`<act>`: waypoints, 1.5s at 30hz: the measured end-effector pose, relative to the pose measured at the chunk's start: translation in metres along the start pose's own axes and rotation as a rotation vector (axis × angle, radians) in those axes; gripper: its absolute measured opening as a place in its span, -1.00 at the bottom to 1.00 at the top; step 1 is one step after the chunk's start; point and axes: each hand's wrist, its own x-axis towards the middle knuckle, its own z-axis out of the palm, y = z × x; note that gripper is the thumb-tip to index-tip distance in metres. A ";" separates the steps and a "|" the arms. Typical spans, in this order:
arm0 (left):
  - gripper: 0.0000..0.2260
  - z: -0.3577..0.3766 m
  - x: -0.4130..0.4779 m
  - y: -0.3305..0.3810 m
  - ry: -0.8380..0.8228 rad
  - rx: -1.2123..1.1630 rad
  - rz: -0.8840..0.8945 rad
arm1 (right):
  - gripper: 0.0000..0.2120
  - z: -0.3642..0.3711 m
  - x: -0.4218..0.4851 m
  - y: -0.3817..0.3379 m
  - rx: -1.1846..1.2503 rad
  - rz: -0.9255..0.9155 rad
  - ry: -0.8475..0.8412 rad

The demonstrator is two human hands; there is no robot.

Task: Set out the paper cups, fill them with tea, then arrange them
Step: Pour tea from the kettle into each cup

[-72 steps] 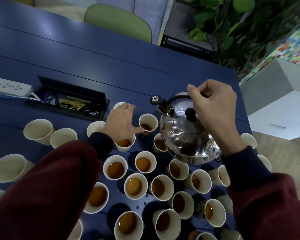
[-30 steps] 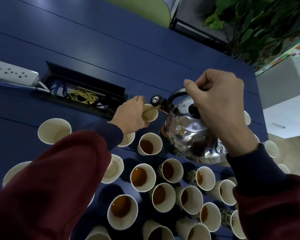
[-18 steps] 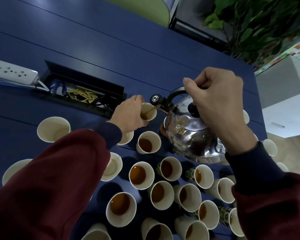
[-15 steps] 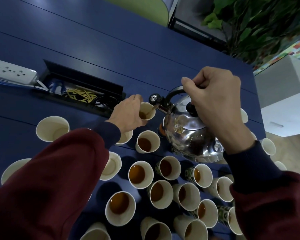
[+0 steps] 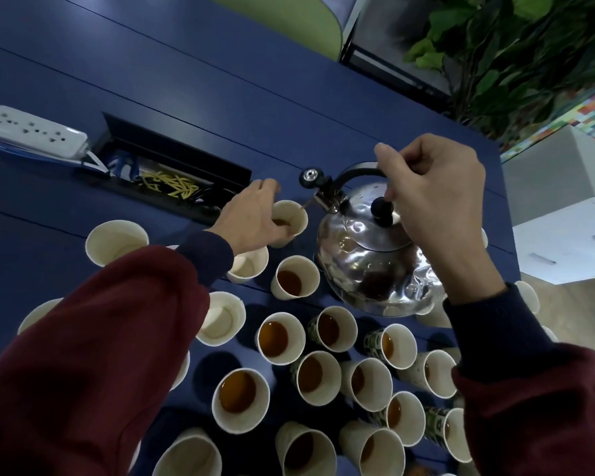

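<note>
Polished steel, the kettle hangs tilted over the blue table near its right edge, spout pointing left. The right hand has its fingers curled round the black handle that arches over the lid. A thin stream of tea runs from the spout into a paper cup, which the left hand grips by the wall, fingers wrapped about it; whether the cup's base touches the table I cannot tell. A little brown tea shows in the bottom of this cup. Toward the near edge a crowd of filled cups stands close together, each upright with brown tea inside. Left of them, beside the dark red sleeve, several empty cups stand. Toward the left edge a white power strip lies beside an open black cable tray sunk in the table top, with yellow and blue wires in it. Beyond the far edge are a green chair and a leafy plant
</note>
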 end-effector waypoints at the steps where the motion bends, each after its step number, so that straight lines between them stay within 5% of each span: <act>1: -0.39 -0.006 -0.004 0.001 0.033 -0.054 -0.009 | -0.68 -0.003 -0.004 -0.003 0.037 0.023 -0.003; 9: -0.83 -0.074 -0.082 0.054 0.367 -0.392 0.038 | -0.78 -0.023 -0.064 -0.038 0.459 0.220 -0.137; 16: -0.71 -0.101 -0.164 0.105 0.138 -0.356 0.049 | -0.65 -0.021 -0.119 -0.077 0.645 0.240 -0.267; 24: -0.81 -0.129 -0.214 0.077 0.182 -0.789 -0.057 | -0.58 0.003 -0.147 -0.123 0.539 0.064 -0.434; 29: -0.82 -0.176 -0.212 0.049 0.208 -0.751 -0.071 | -0.73 -0.002 -0.132 -0.121 0.601 0.051 -0.175; 33: -0.81 -0.213 -0.198 0.017 0.221 -0.694 -0.057 | -0.77 0.028 -0.117 -0.081 0.435 0.196 -0.042; 37: -0.80 -0.233 -0.180 -0.015 0.196 -0.683 -0.035 | -0.88 0.089 -0.117 -0.045 0.105 0.216 -0.257; 40: -0.78 -0.240 -0.164 -0.029 0.164 -0.636 -0.017 | -0.70 0.131 -0.124 -0.028 -0.133 0.191 -0.453; 45: -0.82 -0.241 -0.144 -0.030 0.117 -0.536 0.021 | -0.30 0.173 -0.131 -0.004 -0.304 0.113 -0.396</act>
